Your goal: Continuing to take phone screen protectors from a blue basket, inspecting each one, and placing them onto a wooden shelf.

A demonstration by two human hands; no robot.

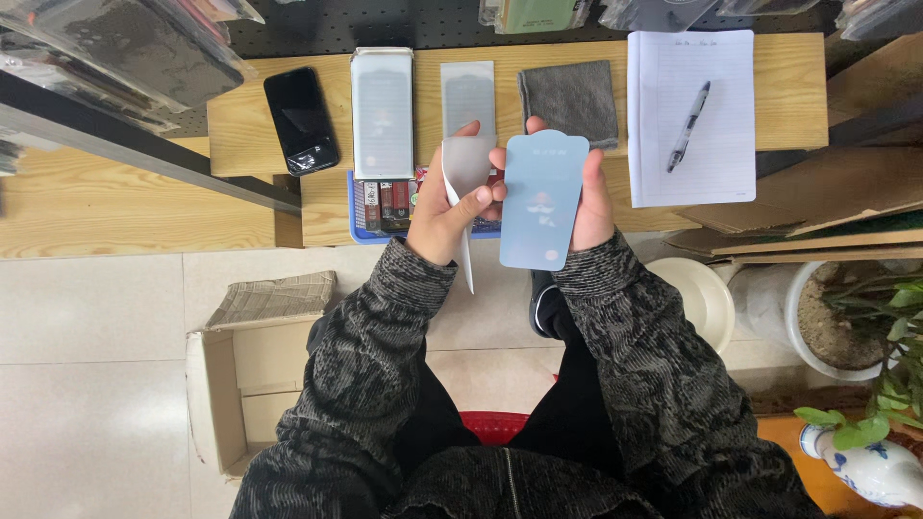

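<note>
Hands meet above the front edge of a pale wooden tabletop [788, 91], seen from overhead. The right hand [588, 197] grips a light blue, round-cornered card sleeve [541, 202] by its right edge, thumb on its face. The left hand [447, 207] pinches a thin translucent grey film sheet [466, 163] between thumb and fingers, just beside the sleeve's left edge — the two nearly touching, with a white strip hanging below the left palm.

Risk, as a judgement: the film looks thin and limp, so a tight pinch could crease it, and fingertips on its face could leave smudges or pick up dust. Held over open floor, either piece could slip and fall.

On the tabletop beyond lie a black smartphone [301, 120], a white rectangular flat package [382, 111], a second grey film strip [468, 94], a folded grey cloth [569, 99], and a lined white notepad [716, 159] with a pen [688, 126]. A blue tray [358, 226] of small items sits behind the hands. An open cardboard box [216, 404] stands on the tiled floor at left.
</note>
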